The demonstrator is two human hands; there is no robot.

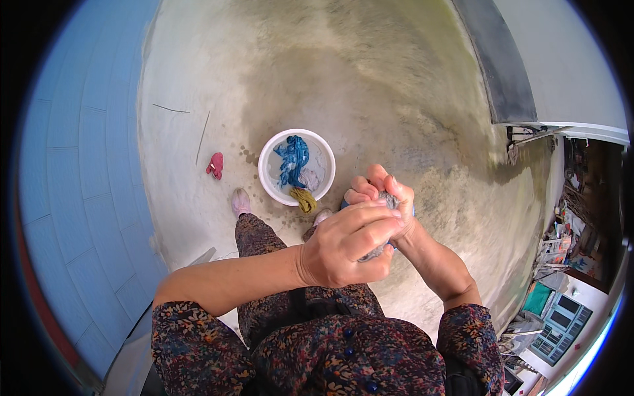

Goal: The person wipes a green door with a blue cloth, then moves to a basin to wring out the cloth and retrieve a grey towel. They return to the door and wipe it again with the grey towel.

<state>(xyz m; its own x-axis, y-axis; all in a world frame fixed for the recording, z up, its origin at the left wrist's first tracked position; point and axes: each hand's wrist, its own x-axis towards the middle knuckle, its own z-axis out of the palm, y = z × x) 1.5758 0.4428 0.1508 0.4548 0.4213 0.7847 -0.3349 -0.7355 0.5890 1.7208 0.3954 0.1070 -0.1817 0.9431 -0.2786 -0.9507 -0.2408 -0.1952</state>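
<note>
Both my hands are closed on a grey cloth point(390, 200), bunched up and mostly hidden by the fingers. My left hand point(346, 242) wraps it from the near side, and my right hand point(381, 190) grips it at the far end. Beneath them, a blue object point(343, 204) shows only at its edges; its kind is hidden. Left of the hands, a white basin point(262, 174) stands on the ground with water in it. Inside lie a blue cloth point(295, 158) and a pale cloth point(310, 179). An olive-green cloth point(303, 199) hangs over the basin's near rim.
A crumpled red cloth point(215, 165) lies on the concrete floor point(307, 69), left of the basin. My left shoe point(241, 202) is close to the basin. A blue panelled wall point(94, 173) runs along the left. Assorted clutter point(557, 242) is piled at the far right.
</note>
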